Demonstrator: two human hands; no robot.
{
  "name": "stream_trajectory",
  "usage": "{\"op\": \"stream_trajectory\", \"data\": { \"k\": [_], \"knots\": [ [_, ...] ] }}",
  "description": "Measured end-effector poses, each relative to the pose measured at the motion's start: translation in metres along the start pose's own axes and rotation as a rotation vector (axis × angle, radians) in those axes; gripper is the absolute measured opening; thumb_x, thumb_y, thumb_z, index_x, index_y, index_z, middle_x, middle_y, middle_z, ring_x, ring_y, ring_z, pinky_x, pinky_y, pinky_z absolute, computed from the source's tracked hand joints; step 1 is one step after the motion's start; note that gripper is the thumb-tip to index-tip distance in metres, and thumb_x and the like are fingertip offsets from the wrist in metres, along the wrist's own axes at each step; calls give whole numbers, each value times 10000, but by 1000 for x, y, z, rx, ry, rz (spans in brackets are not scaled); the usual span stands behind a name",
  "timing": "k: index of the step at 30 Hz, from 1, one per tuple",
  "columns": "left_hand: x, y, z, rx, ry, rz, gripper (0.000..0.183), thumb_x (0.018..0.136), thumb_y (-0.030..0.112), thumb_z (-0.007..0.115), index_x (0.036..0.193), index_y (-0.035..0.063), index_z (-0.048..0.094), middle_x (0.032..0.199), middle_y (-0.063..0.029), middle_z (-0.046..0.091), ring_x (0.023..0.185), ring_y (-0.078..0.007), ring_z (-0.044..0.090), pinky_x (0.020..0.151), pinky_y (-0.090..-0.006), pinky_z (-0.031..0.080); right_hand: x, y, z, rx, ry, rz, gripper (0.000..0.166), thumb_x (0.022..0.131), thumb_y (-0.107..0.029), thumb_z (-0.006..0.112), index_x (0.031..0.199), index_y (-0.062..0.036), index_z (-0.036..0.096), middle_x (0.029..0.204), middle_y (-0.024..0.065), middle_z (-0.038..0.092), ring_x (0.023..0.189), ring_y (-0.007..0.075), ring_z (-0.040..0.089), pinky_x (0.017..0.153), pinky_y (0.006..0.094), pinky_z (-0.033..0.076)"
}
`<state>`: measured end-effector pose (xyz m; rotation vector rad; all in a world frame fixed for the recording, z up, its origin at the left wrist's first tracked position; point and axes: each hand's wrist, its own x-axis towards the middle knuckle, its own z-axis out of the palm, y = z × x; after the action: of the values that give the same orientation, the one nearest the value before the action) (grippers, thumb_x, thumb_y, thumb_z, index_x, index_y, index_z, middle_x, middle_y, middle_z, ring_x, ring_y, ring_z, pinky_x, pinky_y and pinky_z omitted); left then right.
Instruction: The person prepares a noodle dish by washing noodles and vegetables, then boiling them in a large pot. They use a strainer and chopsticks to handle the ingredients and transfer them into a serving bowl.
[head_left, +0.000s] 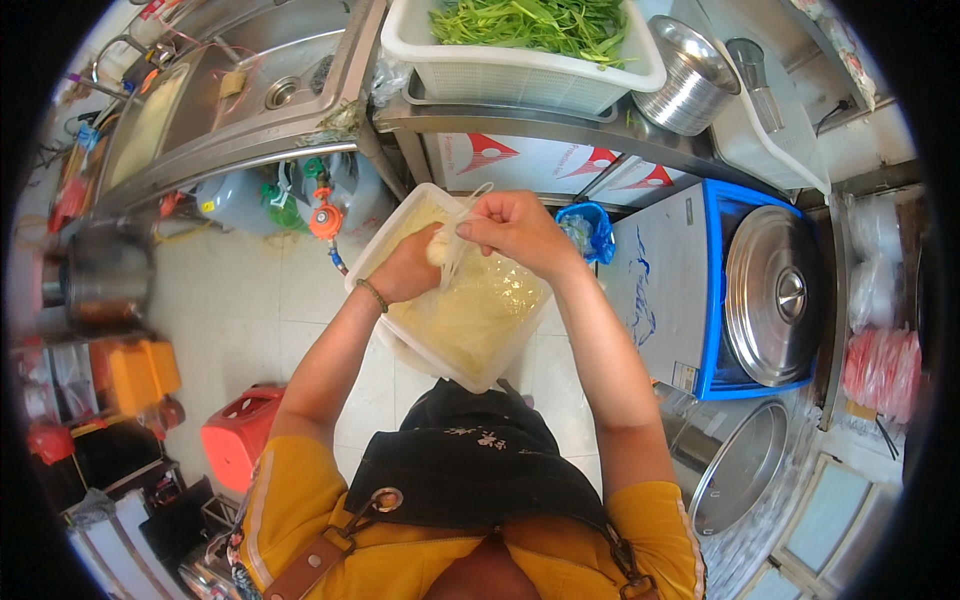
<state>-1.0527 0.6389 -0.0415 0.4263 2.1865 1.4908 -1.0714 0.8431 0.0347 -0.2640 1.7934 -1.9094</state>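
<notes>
A white rectangular plastic tub (536, 319) with pale noodle-like strands (480, 307) in yellowish liquid stands before me at knee height. My left hand (414, 264), with a beaded bracelet on its wrist, is over the tub and holds a small pale bundle of the strands (439, 249) by the thumb. My right hand (511, 229) pinches a few thin strands between thumb and fingers, just right of that bundle. A loop of strand rises above its fingers. What lies under the left palm is hidden.
Behind the tub, a steel counter bears a white basket (517, 75) of leafy greens. Gas hose and regulator (325, 222) are at the left, a red stool (240, 435) lower left. A blue-lined bin (589, 231) and blue-edged freezer (664, 277) stand right.
</notes>
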Motion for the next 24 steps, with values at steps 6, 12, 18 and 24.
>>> {"op": "stream_trajectory", "data": {
  "k": [6,12,18,24],
  "knots": [
    [-15,37,-4,-83,-107,96,352,746,44,694,1081,19,588,938,-24,642,867,-107,588,784,-271,491,37,74,9,63,164,92,260,800,-243,679,708,-8,616,635,14,586,560,82,521,522,244,408],
    [-6,-35,-25,-245,450,-344,293,726,115,701,982,-1,619,936,-143,665,823,-218,642,752,-350,501,2,130,30,-269,118,314,293,807,-274,621,715,4,635,624,111,600,570,183,582,567,319,448],
    [-12,-60,-7,415,44,-150,350,706,62,690,1043,52,597,926,-39,658,875,-174,614,809,-340,490,5,69,48,-593,-56,-75,242,793,-222,612,715,7,605,637,152,585,548,255,560,561,361,454],
    [-24,0,16,-63,68,102,440,690,41,736,1092,32,557,984,-31,618,898,-130,587,806,-290,489,25,79,9,-131,120,215,258,796,-237,625,670,-12,615,582,26,543,525,112,511,481,276,388]
  ]
}}
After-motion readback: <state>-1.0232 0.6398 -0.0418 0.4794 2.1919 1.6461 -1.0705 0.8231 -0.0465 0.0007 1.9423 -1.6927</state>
